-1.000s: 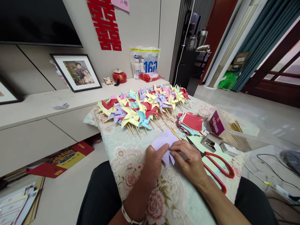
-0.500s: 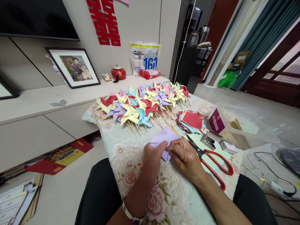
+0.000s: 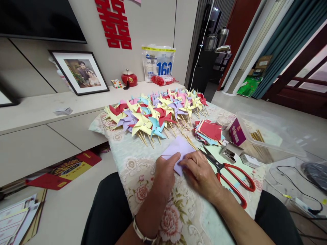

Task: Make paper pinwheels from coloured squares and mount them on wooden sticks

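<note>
A sheet of purple paper [image 3: 181, 145] with cut slits lies low over the tablecloth, between my two hands. My left hand [image 3: 163, 173] grips its near left side, thumb pressed on top. At the right side of the sheet, my right hand [image 3: 201, 172] has its fingers curled in and pinching the paper; the exact fold under them is hidden. Scissors with red handles [image 3: 217, 165] rest partly opened just right of my right hand, on pale green paper [image 3: 214, 149]. Finished paper pinwheels [image 3: 143, 124] on wooden sticks crowd the far side of the table.
A stack of cut coloured paper [image 3: 209, 131] sits beyond the scissors. Near it are a small box of metal fasteners [image 3: 228, 153], a white box [image 3: 249, 160] and a clear plastic bin [image 3: 276, 143] holding sticks. A floral cloth [image 3: 138, 187] covers the table.
My right fingers have shifted slightly left on the purple paper and curled closer to my left thumb. The sheet has moved a little left. Both hands keep hold of it.
</note>
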`<state>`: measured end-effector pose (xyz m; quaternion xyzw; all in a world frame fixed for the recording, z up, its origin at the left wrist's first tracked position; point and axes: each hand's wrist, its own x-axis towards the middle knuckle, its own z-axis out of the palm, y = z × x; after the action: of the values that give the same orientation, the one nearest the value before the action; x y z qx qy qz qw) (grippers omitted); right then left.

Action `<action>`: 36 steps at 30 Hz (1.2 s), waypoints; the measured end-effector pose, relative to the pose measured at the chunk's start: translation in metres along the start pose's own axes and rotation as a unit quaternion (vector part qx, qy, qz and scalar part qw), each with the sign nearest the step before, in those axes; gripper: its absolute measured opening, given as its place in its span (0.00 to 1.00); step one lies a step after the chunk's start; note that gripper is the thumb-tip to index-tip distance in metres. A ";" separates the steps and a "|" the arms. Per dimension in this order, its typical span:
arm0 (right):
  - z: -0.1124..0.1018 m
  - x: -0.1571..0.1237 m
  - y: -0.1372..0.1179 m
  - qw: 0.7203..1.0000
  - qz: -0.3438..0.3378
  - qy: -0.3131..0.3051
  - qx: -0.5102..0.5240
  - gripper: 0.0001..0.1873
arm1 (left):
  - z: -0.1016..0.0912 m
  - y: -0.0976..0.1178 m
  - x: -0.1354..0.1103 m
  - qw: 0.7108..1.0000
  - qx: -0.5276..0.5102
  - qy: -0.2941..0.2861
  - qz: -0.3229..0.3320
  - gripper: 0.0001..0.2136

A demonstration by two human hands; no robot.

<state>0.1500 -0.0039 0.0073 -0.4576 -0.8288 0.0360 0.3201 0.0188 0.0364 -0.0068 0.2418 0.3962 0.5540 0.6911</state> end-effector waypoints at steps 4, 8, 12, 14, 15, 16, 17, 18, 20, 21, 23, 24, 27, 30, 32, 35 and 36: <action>0.000 0.001 -0.002 0.999 -0.020 -0.022 -0.020 0.12 | 0.004 0.002 -0.002 1.000 -0.013 0.004 -0.015 0.08; 0.001 0.000 -0.001 0.999 -0.019 -0.034 -0.003 0.11 | 0.004 0.002 -0.001 1.000 -0.016 0.012 -0.016 0.10; 0.001 0.000 -0.001 0.999 -0.004 -0.022 0.035 0.08 | 0.002 0.002 -0.001 1.000 0.000 0.011 -0.016 0.09; 0.000 0.000 -0.001 0.998 0.008 -0.012 0.057 0.07 | 0.000 0.002 -0.002 1.000 0.016 -0.002 -0.010 0.08; 0.000 0.000 -0.001 0.998 0.016 -0.008 0.067 0.07 | -0.001 0.002 -0.002 1.000 0.021 -0.009 -0.009 0.07; 0.000 0.000 -0.001 0.997 0.026 -0.003 0.077 0.07 | -0.002 0.002 -0.003 1.000 0.023 -0.015 -0.011 0.07; 0.000 -0.001 -0.002 0.996 0.036 0.003 0.086 0.07 | -0.002 0.003 -0.004 1.000 0.021 -0.016 -0.015 0.07; 0.000 -0.001 -0.002 0.994 0.048 0.007 0.098 0.07 | -0.002 0.003 -0.006 1.000 0.018 -0.014 -0.022 0.07; 0.000 -0.001 -0.002 0.989 0.076 0.014 0.125 0.07 | 0.000 0.005 -0.008 0.999 0.010 -0.004 -0.038 0.09; 0.000 -0.002 -0.002 0.986 0.093 0.017 0.138 0.07 | 0.001 0.006 -0.010 0.999 0.009 -0.001 -0.045 0.10; 0.000 -0.001 -0.002 0.979 0.129 0.021 0.155 0.07 | 0.002 0.008 -0.012 0.999 0.008 -0.002 -0.054 0.11; -0.001 -0.001 -0.002 0.976 0.148 0.022 0.159 0.08 | 0.003 0.009 -0.013 0.998 0.007 -0.006 -0.056 0.11; -0.001 0.000 -0.001 0.965 0.203 0.019 0.164 0.09 | 0.004 0.009 -0.016 0.998 0.012 -0.011 -0.060 0.09; -0.001 0.000 -0.002 0.949 0.251 0.012 0.191 0.10 | 0.004 0.008 -0.017 0.998 0.022 -0.023 -0.051 0.08; -0.001 0.000 -0.002 0.936 0.277 0.007 0.217 0.11 | 0.003 0.006 -0.018 0.998 0.031 -0.034 -0.042 0.07; -0.001 0.002 -0.002 0.923 0.304 0.004 0.234 0.11 | 0.001 0.002 -0.018 0.997 0.052 -0.040 -0.031 0.05; 0.000 0.002 -0.002 0.921 0.310 0.004 0.236 0.12 | 0.000 0.000 -0.017 0.997 0.060 -0.039 -0.028 0.04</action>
<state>0.1483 -0.0035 0.0093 -0.6029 -0.6115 0.3264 0.3950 0.0175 0.0199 -0.0015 0.2927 0.4081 0.5001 0.7054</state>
